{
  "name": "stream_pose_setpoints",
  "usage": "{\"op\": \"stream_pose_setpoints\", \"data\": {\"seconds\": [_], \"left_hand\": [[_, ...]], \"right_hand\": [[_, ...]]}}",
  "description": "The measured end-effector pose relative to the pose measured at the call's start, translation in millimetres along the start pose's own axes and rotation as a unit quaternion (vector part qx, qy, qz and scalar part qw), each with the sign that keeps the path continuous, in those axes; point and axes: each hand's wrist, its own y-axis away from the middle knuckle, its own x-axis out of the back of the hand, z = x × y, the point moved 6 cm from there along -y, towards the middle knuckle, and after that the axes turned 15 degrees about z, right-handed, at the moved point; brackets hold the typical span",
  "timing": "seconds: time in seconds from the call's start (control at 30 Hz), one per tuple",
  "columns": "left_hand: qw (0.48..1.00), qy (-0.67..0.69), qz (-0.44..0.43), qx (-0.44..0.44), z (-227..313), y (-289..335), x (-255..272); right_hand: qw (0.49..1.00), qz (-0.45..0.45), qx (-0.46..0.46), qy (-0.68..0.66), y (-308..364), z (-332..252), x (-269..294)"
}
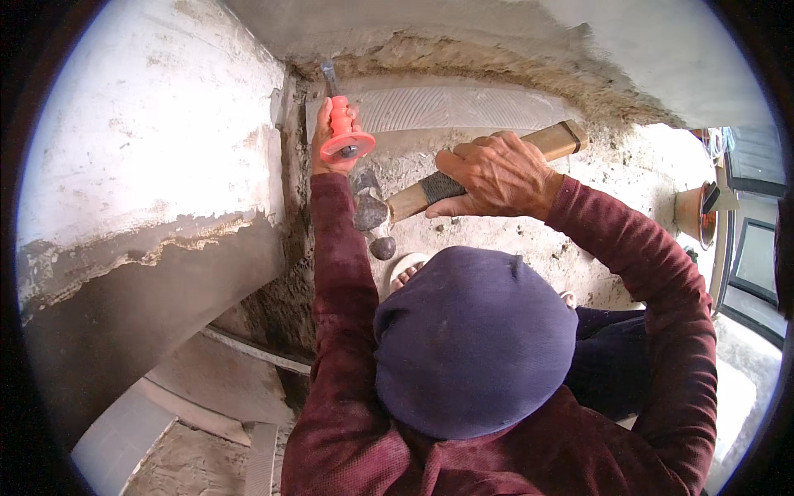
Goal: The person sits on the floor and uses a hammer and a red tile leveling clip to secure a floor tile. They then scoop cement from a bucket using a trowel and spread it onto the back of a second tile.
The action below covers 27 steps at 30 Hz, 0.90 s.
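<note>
The left hand [322, 139] is wrapped around the orange guarded grip of a cold chisel [340, 120], its fingers partly hidden behind that grip. The chisel lies at the far left of the work area, its blade pointing away into the corner beside the white-and-grey wall [157, 124]; whether the tip touches anything, I cannot tell. The right hand [500, 175] grasps the wooden handle of a hammer [401, 203], fingers curled over the shaft and thumb laid along its near side (black wrapping shows just left of the grip). The hammer's dusty metal head sits just to the near side of the chisel's guard, apart from its struck end.

Beyond the hands, a grey strip with combed ridges [463, 107] runs from left to right. Nearer is a rounded mass of blue-purple cloth [475, 339] between maroon sleeves [343, 264]. A terracotta-coloured bucket [688, 213] stands off to the right.
</note>
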Motion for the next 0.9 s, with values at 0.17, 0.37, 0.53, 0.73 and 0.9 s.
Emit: {"op": "stream_pose_setpoints", "data": {"seconds": [0.17,0.37,0.53,0.73,0.9], "left_hand": [[0.999,0.003,-0.048,-0.001,-0.7,8.3,-4.3],[0.999,0.03,-0.032,0.012,6.8,6.2,-1.8],[1.0,0.01,0.01,0.014,8.4,14.2,-4.7],[0.999,-0.016,0.026,-0.027,4.4,10.4,-6.0],[1.0,-0.012,-0.006,-0.009,9.1,-5.5,6.3]], "right_hand": [[0.999,0.013,0.032,0.004,-3.0,-8.1,-10.4],[0.998,-0.01,0.047,0.033,-10.8,-15.3,-11.6],[0.997,0.01,0.059,0.042,-17.1,-17.4,-7.6],[0.993,0.032,0.112,0.024,-18.2,-30.3,-13.1],[0.971,0.075,0.229,-0.008,-42.2,-43.9,-7.2]]}}
